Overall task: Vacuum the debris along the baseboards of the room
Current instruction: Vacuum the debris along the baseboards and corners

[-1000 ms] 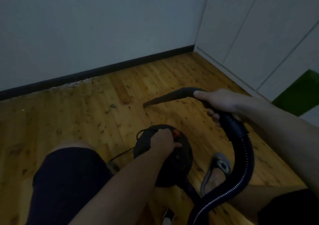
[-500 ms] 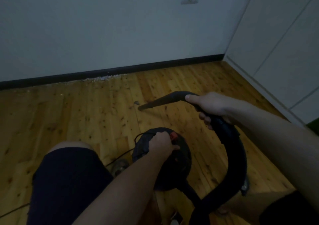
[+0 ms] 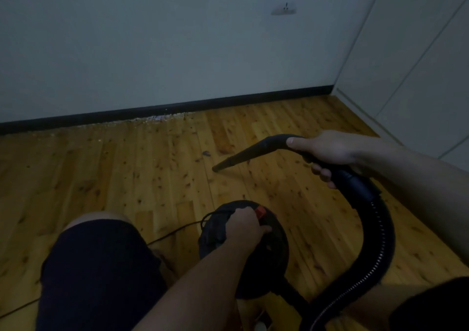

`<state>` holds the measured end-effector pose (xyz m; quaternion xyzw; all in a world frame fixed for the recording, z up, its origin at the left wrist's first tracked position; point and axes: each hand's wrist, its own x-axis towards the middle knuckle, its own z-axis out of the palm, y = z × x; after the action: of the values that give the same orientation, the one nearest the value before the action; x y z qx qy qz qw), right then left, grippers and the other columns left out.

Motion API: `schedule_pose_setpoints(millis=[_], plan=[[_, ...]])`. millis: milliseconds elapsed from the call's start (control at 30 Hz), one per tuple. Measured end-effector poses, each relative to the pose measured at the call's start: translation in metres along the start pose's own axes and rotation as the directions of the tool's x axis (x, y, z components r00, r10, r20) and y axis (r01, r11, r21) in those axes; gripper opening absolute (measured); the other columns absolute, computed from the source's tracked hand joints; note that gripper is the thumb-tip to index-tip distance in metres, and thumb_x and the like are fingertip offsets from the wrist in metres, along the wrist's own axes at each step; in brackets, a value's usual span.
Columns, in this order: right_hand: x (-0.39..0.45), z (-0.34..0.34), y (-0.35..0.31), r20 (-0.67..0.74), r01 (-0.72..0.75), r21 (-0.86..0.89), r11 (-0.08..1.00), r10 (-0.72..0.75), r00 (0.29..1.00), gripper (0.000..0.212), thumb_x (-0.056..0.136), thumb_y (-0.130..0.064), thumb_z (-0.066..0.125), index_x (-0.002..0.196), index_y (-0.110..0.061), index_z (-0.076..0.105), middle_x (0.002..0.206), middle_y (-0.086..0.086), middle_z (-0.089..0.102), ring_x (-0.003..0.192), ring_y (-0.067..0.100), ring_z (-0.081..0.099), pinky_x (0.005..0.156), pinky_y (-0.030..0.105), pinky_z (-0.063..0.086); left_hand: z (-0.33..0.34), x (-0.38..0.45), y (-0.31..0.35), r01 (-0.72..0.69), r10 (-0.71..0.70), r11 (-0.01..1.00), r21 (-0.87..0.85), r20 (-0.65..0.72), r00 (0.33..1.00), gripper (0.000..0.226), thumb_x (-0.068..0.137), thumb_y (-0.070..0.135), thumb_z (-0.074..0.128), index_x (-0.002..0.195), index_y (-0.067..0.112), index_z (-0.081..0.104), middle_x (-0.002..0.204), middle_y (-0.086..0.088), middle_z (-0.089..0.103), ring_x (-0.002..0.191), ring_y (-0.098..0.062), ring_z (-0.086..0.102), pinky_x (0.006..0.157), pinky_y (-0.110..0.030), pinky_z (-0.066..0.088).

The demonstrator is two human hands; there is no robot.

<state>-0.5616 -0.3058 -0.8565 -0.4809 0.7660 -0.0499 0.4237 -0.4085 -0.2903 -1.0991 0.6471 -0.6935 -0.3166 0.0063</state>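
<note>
Black nozzle (image 3: 250, 152) in my right hand (image 3: 321, 149), fingers curled round it, tip pointing to ten o'clock toward debris (image 3: 152, 120) along the baseboard (image 3: 228, 102), while my left hand (image 3: 245, 226) grips the vacuum (image 3: 266, 254) top

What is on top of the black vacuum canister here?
The left hand grips the top of the vacuum canister, beside a red switch. Whatever handle it holds is covered by the fingers. The right hand holds the nozzle elsewhere.
</note>
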Motion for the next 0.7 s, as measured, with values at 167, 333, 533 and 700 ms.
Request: schedule_pose_setpoints(millis=[167,333,533,700], plan=[[0.001,-0.012,0.008,-0.108,0.086,-0.131,0.988,-0.100,0.989,0.059,0.095,-0.063,0.057,0.084,-0.004,0.061,0.066,0.009,0.062,0.048,0.019,0.057,0.048,0.031,0.048,0.011,-0.011,0.018,0.016,-0.016,0.999,-0.042,-0.013,1.000,0.047,0.086,0.054,0.077,0.088,0.014,0.055,0.080,0.000,0.056,0.078,-0.022,0.063,0.071,-0.036,0.057],[-0.010,-0.020,0.012,-0.077,0.082,-0.130,0.988,-0.093,0.993,0.061,0.095,-0.062,0.058,0.078,-0.003,0.059,0.064,0.010,0.061,0.047,0.020,0.056,0.047,0.030,0.046,0.019,-0.016,0.034,0.003,-0.003,1.000,-0.024,-0.007,1.000,0.048,0.085,0.054,0.078,0.100,0.011,0.062,0.094,-0.005,0.063,0.091,-0.025,0.068,0.075,-0.037,0.058],[-0.013,-0.002,0.004,-0.007,0.115,-0.065,0.991,-0.116,0.993,0.061,0.096,-0.059,0.060,0.077,-0.001,0.057,0.060,0.010,0.057,0.043,0.019,0.052,0.044,0.027,0.044,0.013,-0.016,0.033,-0.007,0.007,1.000,-0.005,0.007,1.000,0.048,0.084,0.054,0.079,0.088,0.014,0.052,0.084,0.000,0.055,0.077,-0.019,0.058,0.068,-0.032,0.052],[-0.008,0.029,-0.025,0.064,0.192,-0.129,0.973,-0.185,0.981,0.060,0.097,-0.062,0.056,0.076,-0.005,0.056,0.065,0.010,0.060,0.046,0.019,0.056,0.046,0.028,0.047,0.003,-0.019,0.010,0.023,-0.023,0.999,-0.044,-0.014,1.000,0.050,0.082,0.055,0.081,0.099,0.012,0.061,0.090,-0.003,0.061,0.089,-0.023,0.067,0.073,-0.034,0.056]])
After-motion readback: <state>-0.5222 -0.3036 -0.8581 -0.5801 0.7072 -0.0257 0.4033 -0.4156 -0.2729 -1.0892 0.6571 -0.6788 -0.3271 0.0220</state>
